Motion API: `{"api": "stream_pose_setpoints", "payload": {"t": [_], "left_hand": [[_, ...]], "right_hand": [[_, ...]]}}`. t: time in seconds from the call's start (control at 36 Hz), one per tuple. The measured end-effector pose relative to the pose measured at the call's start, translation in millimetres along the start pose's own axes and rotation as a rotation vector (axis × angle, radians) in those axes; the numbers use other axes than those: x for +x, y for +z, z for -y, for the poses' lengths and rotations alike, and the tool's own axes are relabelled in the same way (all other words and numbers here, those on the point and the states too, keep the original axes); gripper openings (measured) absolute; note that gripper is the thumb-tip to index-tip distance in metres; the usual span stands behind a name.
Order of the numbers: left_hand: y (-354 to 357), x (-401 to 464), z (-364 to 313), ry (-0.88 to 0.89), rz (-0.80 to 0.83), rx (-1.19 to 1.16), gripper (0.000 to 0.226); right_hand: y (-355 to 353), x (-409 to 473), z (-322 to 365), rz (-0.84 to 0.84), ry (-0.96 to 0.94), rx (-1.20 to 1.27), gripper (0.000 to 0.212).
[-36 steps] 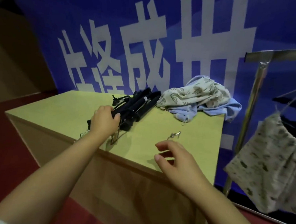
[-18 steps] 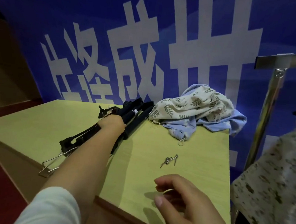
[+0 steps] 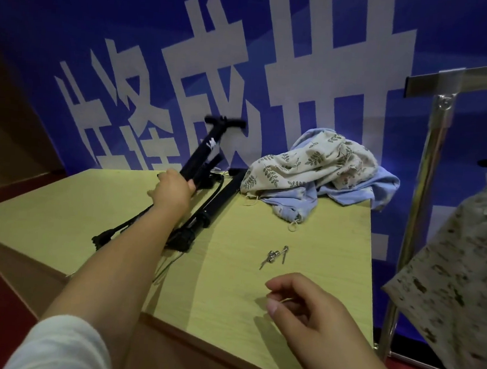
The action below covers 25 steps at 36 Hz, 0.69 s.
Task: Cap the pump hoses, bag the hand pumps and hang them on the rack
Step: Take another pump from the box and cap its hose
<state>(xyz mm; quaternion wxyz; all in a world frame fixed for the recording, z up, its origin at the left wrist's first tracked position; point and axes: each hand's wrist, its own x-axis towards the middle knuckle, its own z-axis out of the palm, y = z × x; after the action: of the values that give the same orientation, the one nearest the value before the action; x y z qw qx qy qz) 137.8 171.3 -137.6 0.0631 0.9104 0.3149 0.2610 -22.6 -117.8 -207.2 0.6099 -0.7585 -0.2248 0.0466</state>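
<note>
Head view, pump pick-up. I am gripping the barrel of one black hand pump (image 3: 202,155) with my left hand (image 3: 172,192), fingers wrapped round the tube low down, so the T-handle end is tilting up toward the blue banner (image 3: 273,71) while the foot end is staying low near the desk (image 3: 272,287). A second pump (image 3: 214,208) is lying flat just beside it, its thin hose trailing alongside. My right hand (image 3: 311,313) is hovering above the near part of the desk with fingers loosely curled, grasping nothing that I can make out. The small metal hose fittings (image 3: 274,255) are lying between that hand and the pile of cloth bags (image 3: 318,172) at the far edge. One filled bag (image 3: 454,285) is hanging on the metal rack (image 3: 428,168) at the right.

Handling, as I am judging it: the pump looks stiff, long and light enough for one hand, but end-heavy when held low, so a grip nearer mid-barrel should steady it. The hose is limp and liable to snag. The fittings are tiny and smooth, calling for a fingertip pinch. The bags are soft and will need their mouths held open.
</note>
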Motion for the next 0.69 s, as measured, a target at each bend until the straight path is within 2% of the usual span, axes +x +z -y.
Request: {"api": "stream_pose_setpoints", "payload": {"t": [0.14, 0.28, 0.42, 0.58, 0.64, 0.69], "left_hand": [[-30.5, 3.1, -3.7, 0.049, -0.189, -0.129, 0.052], [-56.7, 3.5, 4.0, 0.097, -0.312, -0.346, 0.049], [-81.1, 7.8, 8.3, 0.108, -0.277, -0.58, 0.043], [-117.3, 12.8, -0.4, 0.057, -0.135, -0.915, 0.034], [-128.5, 10.7, -7.6, 0.048, -0.109, -1.067, 0.034], [-138.9, 5.7, -15.7, 0.046, -0.08, -1.209, 0.034]], "right_hand": [[-2.6, -1.2, 1.0, 0.006, 0.043, 0.031, 0.015], [-3.9, 0.6, 0.2, 0.03, 0.082, 0.046, 0.012], [-3.3, 0.4, 1.8, 0.036, 0.087, 0.029, 0.012], [-1.0, 14.3, 14.0, 0.048, 0.04, 0.023, 0.014], [1.4, 27.4, 25.0, 0.078, 0.017, 0.062, 0.022], [6.5, 40.2, 36.8, 0.112, 0.005, 0.129, 0.039]]}}
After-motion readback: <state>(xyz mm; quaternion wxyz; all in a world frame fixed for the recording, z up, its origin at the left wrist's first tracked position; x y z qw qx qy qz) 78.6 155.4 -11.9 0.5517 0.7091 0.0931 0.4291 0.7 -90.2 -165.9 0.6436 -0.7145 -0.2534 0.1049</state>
